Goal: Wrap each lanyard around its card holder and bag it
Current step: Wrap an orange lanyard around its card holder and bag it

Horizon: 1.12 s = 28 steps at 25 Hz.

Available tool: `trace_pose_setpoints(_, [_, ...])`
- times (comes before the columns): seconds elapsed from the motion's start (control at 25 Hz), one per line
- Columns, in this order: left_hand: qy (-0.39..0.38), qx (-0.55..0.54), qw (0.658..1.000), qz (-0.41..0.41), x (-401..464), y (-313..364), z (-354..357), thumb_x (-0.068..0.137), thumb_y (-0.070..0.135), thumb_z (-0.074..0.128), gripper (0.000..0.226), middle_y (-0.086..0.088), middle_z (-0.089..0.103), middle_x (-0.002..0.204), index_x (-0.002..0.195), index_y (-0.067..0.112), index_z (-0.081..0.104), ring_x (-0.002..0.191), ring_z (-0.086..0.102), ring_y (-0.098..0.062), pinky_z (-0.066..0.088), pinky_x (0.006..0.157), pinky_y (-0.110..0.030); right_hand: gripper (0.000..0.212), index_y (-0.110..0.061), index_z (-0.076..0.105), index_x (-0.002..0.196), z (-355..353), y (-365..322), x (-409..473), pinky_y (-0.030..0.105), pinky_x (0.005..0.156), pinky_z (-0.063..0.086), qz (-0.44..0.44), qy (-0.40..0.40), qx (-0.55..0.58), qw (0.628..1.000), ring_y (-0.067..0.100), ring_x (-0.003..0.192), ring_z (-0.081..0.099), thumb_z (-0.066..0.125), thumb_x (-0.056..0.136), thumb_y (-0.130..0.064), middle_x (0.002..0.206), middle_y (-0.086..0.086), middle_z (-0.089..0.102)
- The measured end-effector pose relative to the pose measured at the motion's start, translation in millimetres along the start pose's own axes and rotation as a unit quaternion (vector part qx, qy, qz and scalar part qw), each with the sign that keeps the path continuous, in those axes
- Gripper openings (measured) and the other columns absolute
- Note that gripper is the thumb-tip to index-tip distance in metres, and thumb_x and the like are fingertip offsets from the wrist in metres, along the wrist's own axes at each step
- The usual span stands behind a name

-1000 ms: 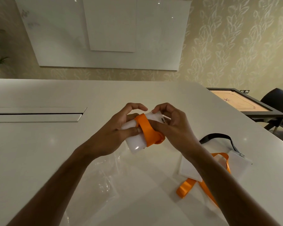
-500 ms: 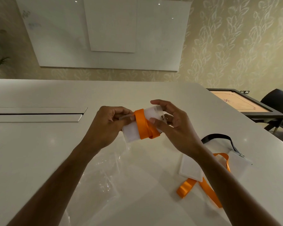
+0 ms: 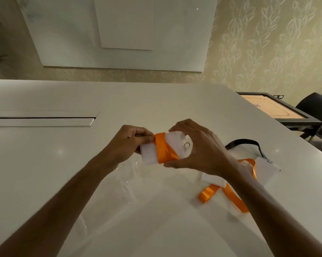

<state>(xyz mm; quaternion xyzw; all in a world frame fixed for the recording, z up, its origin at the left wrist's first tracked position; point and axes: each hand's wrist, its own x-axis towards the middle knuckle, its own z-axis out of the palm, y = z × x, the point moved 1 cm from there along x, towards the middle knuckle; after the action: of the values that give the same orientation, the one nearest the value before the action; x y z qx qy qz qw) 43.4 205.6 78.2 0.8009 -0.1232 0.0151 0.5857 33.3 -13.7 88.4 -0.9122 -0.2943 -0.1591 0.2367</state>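
Note:
I hold a white card holder (image 3: 149, 153) above the table, with an orange lanyard (image 3: 163, 151) wound around its middle. My left hand (image 3: 126, 143) grips the holder's left end, its thumb pressing on the orange band. My right hand (image 3: 197, 149) pinches the holder's right end between thumb and fingers, beside a small metal ring (image 3: 187, 144). Clear plastic bags (image 3: 123, 184) lie flat on the table below my hands. To the right lie another white card holder (image 3: 213, 179) with a loose orange lanyard (image 3: 223, 193) and a card holder (image 3: 266, 167) with a black lanyard (image 3: 249, 143).
The white table (image 3: 45, 164) has a long recessed cable slot (image 3: 41, 120) at the left. Past the table's right edge stand a carrom board (image 3: 271, 107) and a dark chair (image 3: 317, 110). A whiteboard hangs on the far wall.
The last loose loop of orange lanyard has been drawn flat around the holder. My left hand shifted to the holder's left end and my right hand moved to its right end.

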Motion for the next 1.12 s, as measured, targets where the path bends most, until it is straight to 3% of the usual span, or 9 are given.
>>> trace_pose_setpoints(0.12, [-0.049, 0.018, 0.998, -0.026, -20, -25, 5, 0.089, 0.016, 0.065, 0.01, 0.001, 0.074, 0.078, 0.085, 0.016, 0.074, 0.072, 0.069, -0.008, 0.053, 0.062, -0.022, 0.077, -0.037, 0.06, 0.116, 19, -4, -29, 0.027, 0.072, 0.048, 0.018, -0.018, -0.032, 0.999, 0.006, 0.089, 0.062, 0.077, 0.049, -0.071, 0.106, -0.019, 0.064])
trace_pose_setpoints(0.2, [0.002, 0.115, 0.993, 0.001, -27, -40, -2, 0.086, 0.028, 0.069, 0.009, 0.003, 0.073, 0.076, 0.083, 0.021, 0.072, 0.069, 0.069, -0.008, 0.052, 0.065, -0.025, 0.077, -0.039, 0.06, 0.114, 31, -5, -47, 0.024, 0.07, 0.043, 0.042, -0.04, -0.035, 0.998, 0.005, 0.087, 0.061, 0.072, 0.048, -0.076, 0.104, -0.02, 0.065])
trace_pose_setpoints(0.32, [0.124, 0.368, 0.922, 0.018, -35, -58, -12, 0.079, 0.056, 0.066, 0.031, 0.009, 0.065, 0.071, 0.073, 0.025, 0.063, 0.065, 0.063, -0.008, 0.051, 0.061, -0.027, 0.083, -0.041, 0.056, 0.118, 44, -2, -64, 0.02, 0.073, 0.037, 0.062, -0.091, -0.038, 0.993, 0.0, 0.089, 0.055, 0.063, 0.048, -0.087, 0.109, -0.024, 0.062])
trace_pose_setpoints(0.44, [0.118, 0.491, 0.863, -0.011, -34, -73, -5, 0.075, 0.068, 0.061, 0.047, 0.009, 0.057, 0.069, 0.068, 0.023, 0.055, 0.062, 0.057, -0.012, 0.043, 0.057, -0.026, 0.089, -0.042, 0.052, 0.122, 52, -2, -71, 0.021, 0.078, 0.035, 0.065, -0.144, -0.044, 0.986, -0.001, 0.095, 0.051, 0.057, 0.05, -0.093, 0.117, -0.025, 0.059])
trace_pose_setpoints(0.64, [0.121, 0.473, 0.871, -0.058, -27, -81, 2, 0.076, 0.043, 0.065, 0.031, 0.005, 0.059, 0.06, 0.064, 0.016, 0.057, 0.054, 0.053, -0.014, 0.032, 0.05, -0.022, 0.089, -0.039, 0.053, 0.123, 64, -5, -77, 0.023, 0.082, 0.035, 0.062, -0.179, -0.035, 0.981, 0.004, 0.102, 0.054, 0.059, 0.052, -0.092, 0.12, -0.021, 0.059])
trace_pose_setpoints(0.8, [0.141, 0.456, 0.877, -0.056, -32, -72, 1, 0.078, 0.03, 0.06, 0.018, 0.001, 0.064, 0.062, 0.069, 0.014, 0.063, 0.06, 0.061, -0.022, 0.047, 0.057, -0.026, 0.091, -0.039, 0.052, 0.128, 58, -9, -72, 0.024, 0.086, 0.035, 0.063, -0.196, -0.031, 0.978, 0.001, 0.105, 0.05, 0.054, 0.055, -0.094, 0.124, -0.021, 0.055])
trace_pose_setpoints(0.92, [0.173, 0.47, 0.865, -0.008, -42, -54, 2, 0.078, 0.029, 0.06, 0.018, 0.003, 0.061, 0.06, 0.066, 0.016, 0.06, 0.056, 0.059, -0.022, 0.048, 0.056, -0.027, 0.076, -0.04, 0.057, 0.121, 48, -15, -59, 0.017, 0.078, 0.041, 0.079, -0.095, 0.013, 0.992, -0.006, 0.097, 0.052, 0.04, 0.068, -0.091, 0.112, -0.025, 0.058])
trace_pose_setpoints(1.0, [0.197, 0.468, 0.861, 0.037, -52, -41, 6, 0.078, 0.027, 0.061, 0.019, 0.006, 0.056, 0.057, 0.062, 0.017, 0.057, 0.051, 0.055, -0.021, 0.044, 0.052, -0.026, 0.053, -0.038, 0.063, 0.11, 48, -23, -47, 0.016, 0.068, 0.043, 0.092, -0.02, 0.053, 0.994, -0.006, 0.089, 0.058, 0.047, 0.08, -0.078, 0.098, -0.025, 0.063])
trace_pose_setpoints(1.12, [0.199, 0.454, 0.863, 0.102, -65, -28, 13, 0.081, 0.023, 0.064, 0.024, 0.008, 0.049, 0.056, 0.06, 0.016, 0.055, 0.045, 0.05, -0.018, 0.041, 0.047, -0.024, 0.028, -0.032, 0.066, 0.1, 57, -35, -29, 0.027, 0.068, 0.054, 0.133, 0.025, 0.142, 0.981, -0.001, 0.078, 0.066, 0.06, 0.088, -0.056, 0.083, -0.017, 0.071])
